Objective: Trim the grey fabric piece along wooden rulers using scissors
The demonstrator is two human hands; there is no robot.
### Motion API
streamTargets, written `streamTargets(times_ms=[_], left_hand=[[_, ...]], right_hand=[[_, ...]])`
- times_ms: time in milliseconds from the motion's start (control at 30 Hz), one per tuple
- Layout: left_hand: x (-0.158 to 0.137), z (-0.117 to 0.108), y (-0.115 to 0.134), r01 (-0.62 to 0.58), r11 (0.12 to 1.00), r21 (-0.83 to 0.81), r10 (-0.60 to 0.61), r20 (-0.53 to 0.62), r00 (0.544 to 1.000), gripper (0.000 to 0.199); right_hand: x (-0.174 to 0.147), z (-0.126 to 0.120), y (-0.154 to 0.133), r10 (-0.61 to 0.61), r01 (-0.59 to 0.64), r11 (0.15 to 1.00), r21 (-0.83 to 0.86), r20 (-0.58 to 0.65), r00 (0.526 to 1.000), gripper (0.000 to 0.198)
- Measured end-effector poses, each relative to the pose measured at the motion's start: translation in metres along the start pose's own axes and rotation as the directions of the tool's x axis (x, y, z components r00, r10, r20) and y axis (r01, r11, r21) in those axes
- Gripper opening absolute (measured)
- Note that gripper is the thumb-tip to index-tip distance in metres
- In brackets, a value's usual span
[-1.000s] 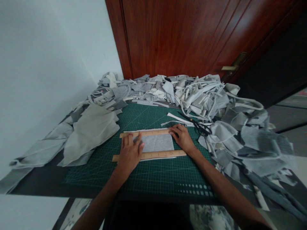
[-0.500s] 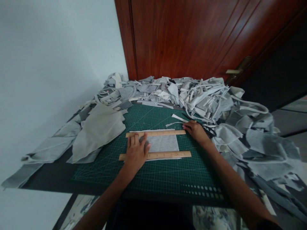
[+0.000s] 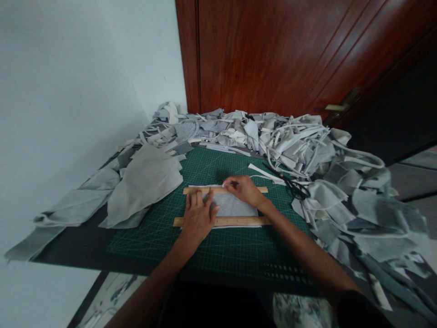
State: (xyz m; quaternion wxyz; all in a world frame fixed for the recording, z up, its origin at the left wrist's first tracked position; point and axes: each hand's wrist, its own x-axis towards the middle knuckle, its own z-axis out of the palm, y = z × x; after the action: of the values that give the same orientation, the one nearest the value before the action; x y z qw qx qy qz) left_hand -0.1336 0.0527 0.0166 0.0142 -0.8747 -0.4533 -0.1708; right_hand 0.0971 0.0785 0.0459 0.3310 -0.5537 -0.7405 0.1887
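My left hand lies open with its fingers spread, pressing the grey fabric piece and the far wooden ruler. Nearer to me, the second wooden ruler crosses the fabric's near edge, partly under the left wrist. My right hand is pinched closed at the fabric's far edge, over the far ruler; whatever its fingertips grip is too small to make out. Black-handled scissors rest to the right of that hand, beside thin white fabric strips.
A green cutting mat covers the dark tabletop. Heaped grey and white scraps line its back and right side. Larger cloth pieces lie at the left, against the wall. A wooden door stands behind.
My right hand has moved left, from the strips and scissors to the fabric's far edge, leaving the scissors in plain sight. My left hand keeps its place on the ruler and fabric.
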Motion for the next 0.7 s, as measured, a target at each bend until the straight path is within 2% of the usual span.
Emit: streamTargets(times_ms=[133, 267, 367, 533, 700], left_hand=[[-0.002, 0.0, -0.001, -0.01, 1.0, -0.008, 0.01, 0.013, 1.0, 0.053], [-0.005, 0.0, -0.001, -0.001, 0.999, -0.035, 0.001, 0.0, 1.0, 0.048], [-0.005, -0.001, -0.001, 0.003, 0.999, -0.039, -0.003, 0.006, 1.0, 0.044], [-0.004, -0.004, 0.001, -0.001, 0.999, -0.043, 0.001, 0.008, 1.0, 0.039], [-0.004, -0.004, 0.001, 0.007, 0.998, -0.056, -0.006, 0.006, 1.0, 0.04]], right_hand=[[0.037, 0.047, -0.025, -0.027, 0.019, 0.992, 0.126, 0.057, 0.998, 0.014], [0.064, 0.068, -0.036, -0.003, -0.012, 0.988, 0.156, 0.099, 0.995, 0.015], [0.072, 0.076, -0.044, -0.047, 0.025, 0.987, 0.158, 0.136, 0.99, 0.017], [0.07, 0.08, -0.056, -0.147, 0.139, 0.978, 0.156, 0.046, 0.988, 0.016], [0.069, 0.077, -0.051, -0.136, 0.116, 0.985, 0.127, 0.159, 0.978, 0.018]])
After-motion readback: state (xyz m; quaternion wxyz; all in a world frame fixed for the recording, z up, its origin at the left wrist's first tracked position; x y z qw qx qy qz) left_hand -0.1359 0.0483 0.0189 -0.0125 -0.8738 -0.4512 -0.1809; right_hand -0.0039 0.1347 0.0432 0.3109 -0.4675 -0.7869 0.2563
